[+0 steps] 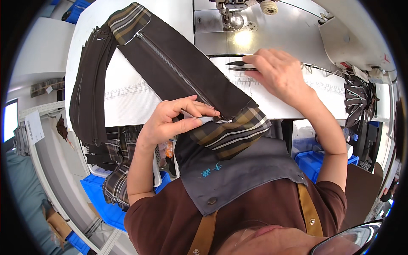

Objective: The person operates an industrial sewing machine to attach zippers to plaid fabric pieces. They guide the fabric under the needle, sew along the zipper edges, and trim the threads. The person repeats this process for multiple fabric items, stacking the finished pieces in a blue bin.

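Observation:
A dark brown fabric panel point(187, 53) with plaid ends runs aslant over the white tabletop. A metal zipper point(170, 66) lies along its length. My left hand point(172, 120) pinches the panel's near end by the zipper's lower end, thumb and fingers closed on the cloth. Below those fingers the plaid end point(238, 131) hangs over the table edge onto my apron. In my right hand point(280, 74) is a pair of thread snips point(239, 65), dark blades pointing left and apart at the tips. The snips are above the table, to the right of the panel, near a loose thread.
A sewing machine point(233, 17) stands at the back, its metal bed beside the panel. Dark strips point(91, 89) drape over the table's left side. Plaid cloth point(117, 174) hangs over a blue bin point(95, 189). More dark strips point(359, 100) bunch at the far right.

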A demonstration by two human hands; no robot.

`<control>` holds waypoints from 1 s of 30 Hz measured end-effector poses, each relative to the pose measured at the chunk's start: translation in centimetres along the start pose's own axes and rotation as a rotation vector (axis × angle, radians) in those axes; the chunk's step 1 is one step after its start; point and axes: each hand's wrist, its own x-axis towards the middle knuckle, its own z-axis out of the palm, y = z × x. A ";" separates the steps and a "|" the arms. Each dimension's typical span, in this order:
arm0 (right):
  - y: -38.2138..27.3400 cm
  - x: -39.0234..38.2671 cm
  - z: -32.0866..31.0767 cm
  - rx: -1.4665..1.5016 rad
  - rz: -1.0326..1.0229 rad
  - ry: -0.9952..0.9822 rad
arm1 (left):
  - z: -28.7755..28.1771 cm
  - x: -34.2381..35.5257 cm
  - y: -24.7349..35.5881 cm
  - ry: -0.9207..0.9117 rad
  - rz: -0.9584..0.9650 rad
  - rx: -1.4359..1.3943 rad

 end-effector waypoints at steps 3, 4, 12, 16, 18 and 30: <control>1.2 -0.3 1.4 0.020 -0.012 0.022 | 0.5 -0.3 0.3 0.090 0.032 0.032; 2.3 -0.9 1.4 -0.014 0.042 0.047 | 0.6 -0.8 -0.1 0.307 0.128 -0.049; -2.7 0.2 0.7 0.359 -0.034 -0.260 | -6.6 1.4 1.5 0.944 -0.104 -0.500; -5.3 0.5 2.3 0.212 -0.104 -0.398 | -9.3 7.5 1.3 0.472 -0.373 -0.007; -5.6 0.6 2.3 0.224 -0.099 -0.409 | -8.6 8.6 0.6 0.422 -0.197 0.884; 15.1 -7.0 0.8 0.121 0.294 -0.081 | 0.7 -34.6 8.6 1.855 -0.046 0.009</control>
